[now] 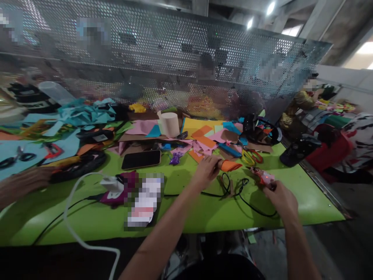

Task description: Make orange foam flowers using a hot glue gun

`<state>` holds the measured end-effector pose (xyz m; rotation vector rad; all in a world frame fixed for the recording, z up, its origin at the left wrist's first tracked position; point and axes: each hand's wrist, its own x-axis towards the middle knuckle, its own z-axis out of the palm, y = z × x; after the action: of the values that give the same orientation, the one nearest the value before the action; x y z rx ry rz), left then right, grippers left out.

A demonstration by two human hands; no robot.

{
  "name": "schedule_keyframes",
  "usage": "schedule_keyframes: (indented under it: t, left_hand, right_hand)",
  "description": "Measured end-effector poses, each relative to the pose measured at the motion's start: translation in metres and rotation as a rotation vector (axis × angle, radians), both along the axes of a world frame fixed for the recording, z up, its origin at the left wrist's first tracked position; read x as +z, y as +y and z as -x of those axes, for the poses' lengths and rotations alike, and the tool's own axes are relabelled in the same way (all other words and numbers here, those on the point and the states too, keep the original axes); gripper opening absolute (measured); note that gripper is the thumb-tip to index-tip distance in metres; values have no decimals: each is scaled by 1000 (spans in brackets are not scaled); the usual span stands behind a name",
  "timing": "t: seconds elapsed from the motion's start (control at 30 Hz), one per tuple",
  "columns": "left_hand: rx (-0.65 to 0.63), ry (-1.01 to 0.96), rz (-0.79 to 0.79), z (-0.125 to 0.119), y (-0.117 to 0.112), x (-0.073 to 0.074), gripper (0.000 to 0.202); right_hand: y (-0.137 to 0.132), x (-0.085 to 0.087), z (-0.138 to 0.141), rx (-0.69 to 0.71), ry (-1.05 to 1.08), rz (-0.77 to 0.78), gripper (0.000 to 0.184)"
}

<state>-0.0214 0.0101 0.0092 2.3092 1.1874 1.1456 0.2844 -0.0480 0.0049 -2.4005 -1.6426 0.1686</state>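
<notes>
Now left hand (207, 170) pinches orange roll (231, 165) endwise; right hand (282, 199), glue gun (261, 177).

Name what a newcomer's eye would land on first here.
The bright green table strikes first, strewn along its far side with coloured paper scraps. At its middle the left hand grips an orange paper roll, and just to the right the right hand holds a small pink tool. A perforated metal screen rises behind.

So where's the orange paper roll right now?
Head view, right of centre: the left hand holds the orange paper roll over the green table, scissors behind it, the right hand with a pink glue gun to its right.
</notes>
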Motion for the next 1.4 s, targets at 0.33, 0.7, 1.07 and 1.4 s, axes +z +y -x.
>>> schedule_keyframes:
  t: [0.33,0.7,1.07,1.4]
  left_hand:
    - [-105,-110,19,-1,-7,7,19]
    - [-132,-55,122,-1,-10,11,8]
    - [-185,-49,175,-3,-14,12,10]
    - [-206,-14,248,-4,-16,14,9]
  right_hand:
    - [-4,9,-3,210,1221,-472,41]
    - [-2,50,30,403,1250,-216,35]
    - [-6,71,27,791,772,-245,28]
    - [-6,81,31,920,654,-205,23]
